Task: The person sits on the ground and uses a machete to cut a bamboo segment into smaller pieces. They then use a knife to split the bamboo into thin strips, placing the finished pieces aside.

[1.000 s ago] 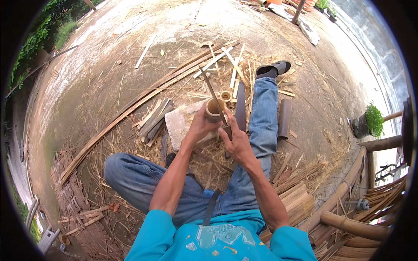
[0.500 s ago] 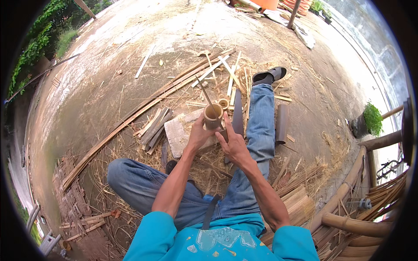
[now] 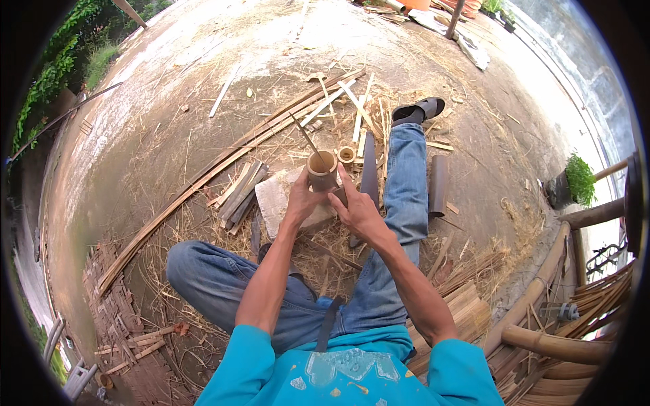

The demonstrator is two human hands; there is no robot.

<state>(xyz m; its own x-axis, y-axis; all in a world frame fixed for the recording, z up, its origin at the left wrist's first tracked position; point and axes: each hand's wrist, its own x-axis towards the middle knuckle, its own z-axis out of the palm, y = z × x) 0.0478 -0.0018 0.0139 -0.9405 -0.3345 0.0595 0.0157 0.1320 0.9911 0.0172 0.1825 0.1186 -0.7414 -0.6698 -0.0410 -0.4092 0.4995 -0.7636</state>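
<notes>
A bamboo tube [image 3: 323, 181], cut like a cup, stands upright between my hands, its open mouth facing up. A thin dark stick [image 3: 304, 133] leans out of the mouth toward the upper left; its lower end is hidden inside. My left hand [image 3: 302, 201] wraps the tube's left side. My right hand [image 3: 361, 215] lies along the right side, index finger against the wall. A small brown bamboo piece [image 3: 342, 197] sits between its thumb and fingers, next to the tube; whether the two are joined I cannot tell. Just beyond stands a shorter bamboo ring [image 3: 347, 155].
Under my hands lies a pale stone block [image 3: 272, 206]. Split bamboo pieces [image 3: 245, 194] are piled left of it, and long bamboo strips [image 3: 203, 177] run diagonally behind. A dark blade-like piece [image 3: 369, 172] lies beside my outstretched leg [image 3: 406, 183]; a curved bamboo half [image 3: 438, 186] lies to its right.
Both hands and the tube have shifted slightly left and toward the far side. The stick has swung further left with them. My grip looks the same.
</notes>
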